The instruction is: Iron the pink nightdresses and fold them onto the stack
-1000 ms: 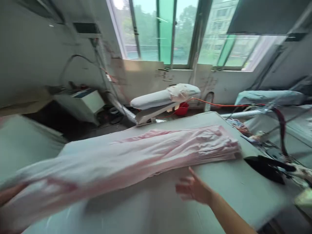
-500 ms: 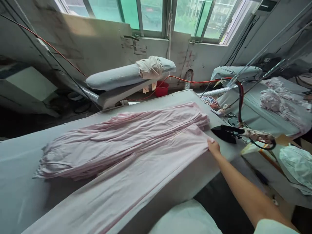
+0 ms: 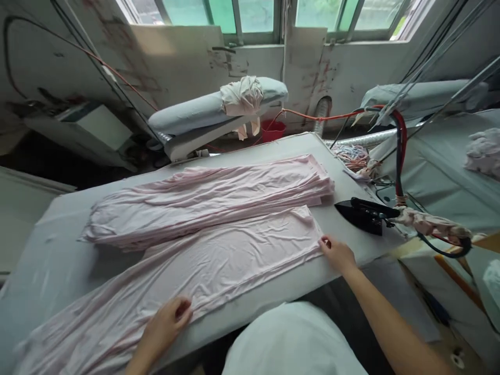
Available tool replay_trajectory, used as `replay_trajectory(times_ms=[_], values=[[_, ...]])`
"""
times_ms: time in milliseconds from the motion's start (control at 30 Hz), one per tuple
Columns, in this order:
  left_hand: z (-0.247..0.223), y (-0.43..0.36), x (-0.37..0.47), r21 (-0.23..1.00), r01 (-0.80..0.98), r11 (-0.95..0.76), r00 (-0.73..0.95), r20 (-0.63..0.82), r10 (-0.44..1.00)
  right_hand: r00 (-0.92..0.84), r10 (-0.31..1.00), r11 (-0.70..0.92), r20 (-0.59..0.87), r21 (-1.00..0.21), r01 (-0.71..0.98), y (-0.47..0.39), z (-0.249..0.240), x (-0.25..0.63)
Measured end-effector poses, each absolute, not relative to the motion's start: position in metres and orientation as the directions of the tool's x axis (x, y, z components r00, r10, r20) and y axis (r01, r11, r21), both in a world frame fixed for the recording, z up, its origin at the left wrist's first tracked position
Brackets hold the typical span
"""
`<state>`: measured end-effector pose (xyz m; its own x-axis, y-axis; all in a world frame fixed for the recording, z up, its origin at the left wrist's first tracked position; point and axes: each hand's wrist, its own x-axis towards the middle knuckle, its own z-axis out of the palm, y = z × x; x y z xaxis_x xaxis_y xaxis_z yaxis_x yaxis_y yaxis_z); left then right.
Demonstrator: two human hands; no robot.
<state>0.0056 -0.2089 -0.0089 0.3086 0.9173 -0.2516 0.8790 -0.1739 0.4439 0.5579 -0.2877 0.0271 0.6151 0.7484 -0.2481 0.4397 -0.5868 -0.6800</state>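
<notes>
A long pale pink garment (image 3: 250, 245) lies on the padded ironing table (image 3: 269, 284), its right part spread fairly flat and its left part in loose folds. At its near right corner, my right hand (image 3: 338, 255) pinches the hem between thumb and fingers. My left hand (image 3: 167, 319) rests at the near edge further left, fingers curled in on the cloth. Just behind lies a stack of similar pink garments (image 3: 211, 195), lengthwise along the table. A black iron (image 3: 363, 214) with a cloth-wrapped handle rests to the right, beyond my right hand.
A narrow padded pressing arm (image 3: 187, 115) with a bundled cloth stands behind the table. A red bucket (image 3: 272, 130) is on the floor beneath. Red and black hoses (image 3: 400, 146) run down to the iron. Another covered table (image 3: 437, 161) stands at right, with crumpled fabric.
The garment's right end has come down from a raised, taut slant to lie flat on the table. My left hand has come into view at its near edge. The view has tilted down.
</notes>
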Motion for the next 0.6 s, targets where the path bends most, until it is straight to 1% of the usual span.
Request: replay_trajectory(times_ms=[67,133,167,233,300,367,400,433,467,533,600], values=[[-0.005,-0.207,0.016,0.390,0.905,-0.173,0.298,-0.286,0.911,0.541,0.754,-0.589,-0.374,-0.748,0.304,-0.277,0.035,0.572],[0.001,-0.208,0.018,0.382,0.908,-0.172,0.290,-0.275,0.917,0.499,0.758,-0.577,-0.421,-0.788,0.213,-0.267,0.042,0.585],[0.005,-0.211,0.016,0.398,0.902,-0.170,0.282,-0.242,0.928,0.501,0.756,-0.571,-0.420,-0.798,0.193,-0.264,0.045,0.590],[0.013,-0.218,0.009,0.441,0.882,-0.169,0.250,-0.133,0.959,0.524,0.739,-0.574,-0.425,-0.803,0.159,-0.265,0.048,0.594],[0.019,-0.228,0.003,0.462,0.870,-0.173,0.211,-0.030,0.977,0.567,0.712,-0.612,-0.414,-0.762,0.212,-0.275,0.045,0.590],[0.023,-0.240,0.003,0.461,0.873,-0.162,0.184,-0.003,0.983,0.628,0.680,-0.683,-0.378,-0.638,0.355,-0.291,0.034,0.580],[0.024,-0.246,0.006,0.454,0.878,-0.152,0.177,-0.013,0.984,0.658,0.675,-0.703,-0.333,-0.562,0.437,-0.300,0.026,0.574],[0.026,-0.252,0.011,0.442,0.886,-0.138,0.170,-0.033,0.985,0.682,0.683,-0.701,-0.262,-0.496,0.512,-0.310,0.018,0.568],[0.029,-0.259,0.017,0.424,0.898,-0.119,0.159,-0.061,0.985,0.691,0.704,-0.675,-0.164,-0.458,0.579,-0.319,0.009,0.564],[0.033,-0.272,0.028,0.388,0.919,-0.072,0.128,-0.119,0.985,0.631,0.772,-0.532,0.080,-0.464,0.709,-0.336,-0.005,0.560],[0.033,-0.281,0.031,0.390,0.920,-0.051,0.127,-0.173,0.977,0.500,0.812,-0.335,0.302,-0.461,0.822,-0.340,-0.015,0.564]])
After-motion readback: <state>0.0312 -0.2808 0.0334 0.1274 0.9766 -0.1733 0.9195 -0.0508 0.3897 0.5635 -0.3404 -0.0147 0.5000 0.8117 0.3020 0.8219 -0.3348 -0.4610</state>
